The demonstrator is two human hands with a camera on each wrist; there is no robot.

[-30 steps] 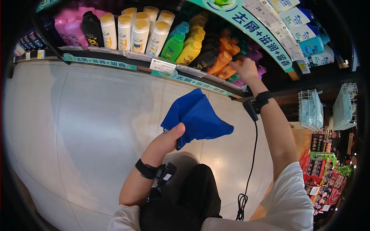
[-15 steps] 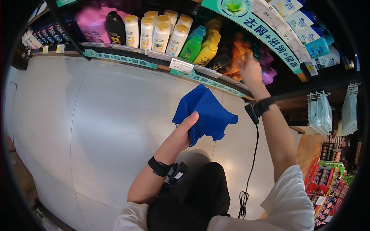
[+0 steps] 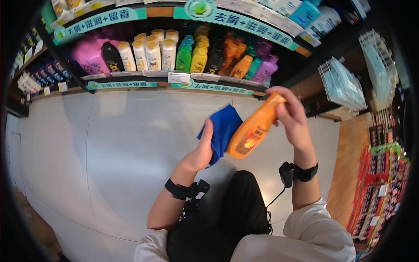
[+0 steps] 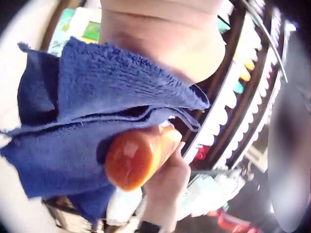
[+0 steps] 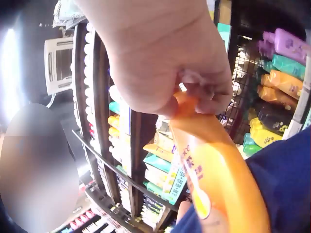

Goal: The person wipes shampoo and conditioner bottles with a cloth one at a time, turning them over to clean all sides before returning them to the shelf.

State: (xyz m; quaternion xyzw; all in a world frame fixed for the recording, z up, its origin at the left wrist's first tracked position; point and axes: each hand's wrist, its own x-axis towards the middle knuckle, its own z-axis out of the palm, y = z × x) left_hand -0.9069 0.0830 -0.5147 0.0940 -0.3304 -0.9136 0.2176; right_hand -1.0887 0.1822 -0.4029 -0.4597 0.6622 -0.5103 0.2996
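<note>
My right hand (image 3: pixel 296 124) grips an orange shampoo bottle (image 3: pixel 256 126) by its cap end, out in front of the shelf. The bottle leans, with its base down toward my left hand. A blue cloth (image 3: pixel 224 124) lies in my left hand (image 3: pixel 198 153), the thumb over its near side and the fingers hidden behind it. In the left wrist view the bottle's rounded base overlaps the folds of the cloth (image 4: pixel 92 87). Fingers curl round the bottle's neck in the right wrist view, and printed lettering shows on the bottle's body (image 5: pixel 218 170).
Ahead, a low shelf holds white bottles (image 3: pixel 152 54), a green bottle (image 3: pixel 183 59), yellow bottles (image 3: pixel 199 59) and another orange bottle (image 3: pixel 241 67). Wire baskets (image 3: pixel 342 83) hang at the right. A cable (image 3: pixel 276 198) runs from the right wrist camera. Pale tiles (image 3: pixel 122 144) cover the floor.
My right hand has drawn the orange bottle off the shelf and back toward the cloth in my left hand. The head view has shifted, showing more of the upper shelf.
</note>
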